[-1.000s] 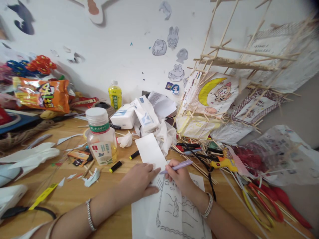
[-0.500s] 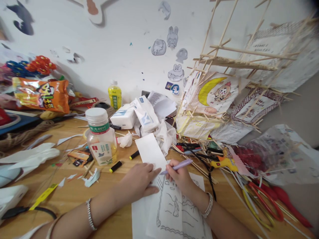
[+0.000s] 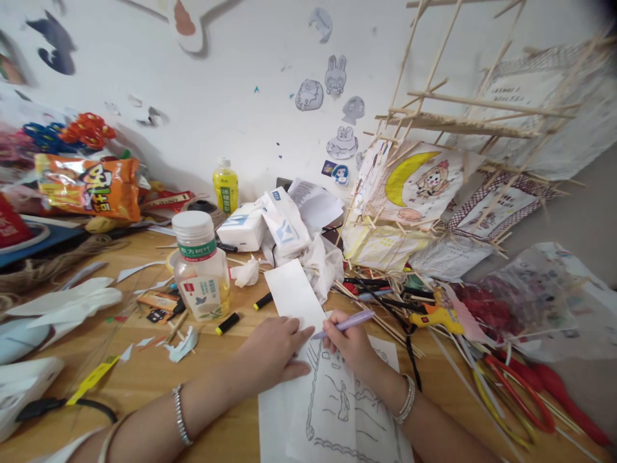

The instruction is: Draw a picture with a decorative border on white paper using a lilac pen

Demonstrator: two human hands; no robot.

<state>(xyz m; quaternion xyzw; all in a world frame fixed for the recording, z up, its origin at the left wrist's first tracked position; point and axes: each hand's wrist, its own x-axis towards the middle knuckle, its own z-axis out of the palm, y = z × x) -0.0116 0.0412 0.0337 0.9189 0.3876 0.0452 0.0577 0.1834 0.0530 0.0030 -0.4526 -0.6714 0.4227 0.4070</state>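
Observation:
A light purple pen [image 3: 355,319] is gripped in my right hand [image 3: 348,341], its tip touching the paper near my left index finger. My left hand [image 3: 277,352] lies flat on a white paper strip [image 3: 292,289], fingers spread and pressing it down. Under both hands are white drawing sheets [image 3: 332,411] with black line drawings: a wavy border, a small robed figure and curved lines. Part of the drawing is hidden beneath my right hand.
A wide plastic bottle [image 3: 200,276] stands left of the paper, with black marker caps [image 3: 227,323] beside it. Tissue packs [image 3: 284,222] lie behind. At right are a stick frame with painted panels [image 3: 417,183], a yellow glue gun [image 3: 436,315] and red-handled scissors [image 3: 520,392].
The whole view has shifted slightly, so everything sits a little further right. Both hands keep nearly the same pose on the paper, pen still in my right hand.

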